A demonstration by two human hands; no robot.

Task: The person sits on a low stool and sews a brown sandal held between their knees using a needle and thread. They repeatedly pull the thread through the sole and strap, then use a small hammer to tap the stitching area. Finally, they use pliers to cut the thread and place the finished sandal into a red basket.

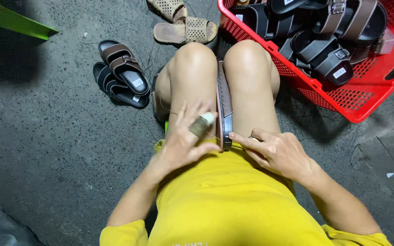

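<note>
Fingertips of the right hand [277,152] pinch at the near end of a dark sandal [225,107] that stands on edge, clamped between the person's bare knees; something small and pale shows at the knuckles, too small to tell what it is; the grip itself is closed on the sandal's edge. Left hand [183,141] lies spread over the left thigh, fingers loose and extended, one of them wrapped in a worn guard [202,125] with a white tip; a thin thread [213,135] seems to run from it toward the sandal. Beyond the knees a finished brown pair [121,73] lies on the rough grey floor [46,136]; two perforated tan slippers [183,23] sit farther out; a red basket [365,86], just beside the right knee, holds more dark strapped sandals.

Judging by this hold, the sandal could slip or twist if the knees ease apart; the thread, fine and slack, could snag on the guard or tangle; a pull made at an angle might leave the stitching uneven.
</note>
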